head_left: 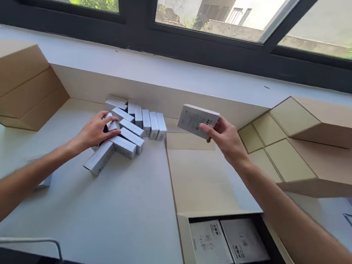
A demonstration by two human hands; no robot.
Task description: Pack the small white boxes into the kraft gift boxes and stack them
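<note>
My right hand (223, 137) grips a flat white box (193, 119) with printing on its face, thumb in front, held up above the table. On the left, my left hand (96, 129) has its fingers and thumb around a small white box (111, 121) among a group of similar ones. Several of these narrow white boxes (123, 146) lie fanned out beside it, and one longer box (99, 157) points toward me. Below my right forearm, an open cardboard carton (189, 239) contains two flat white boxes (210, 244) side by side, both printed.
Stacked brown cartons stand at the left (25, 85) and at the right (302, 142). A window ledge (170, 72) runs along the back beneath dark window frames. Another white box (45, 181) is partly hidden by my left forearm. A pale cable (23, 240) crosses the near left.
</note>
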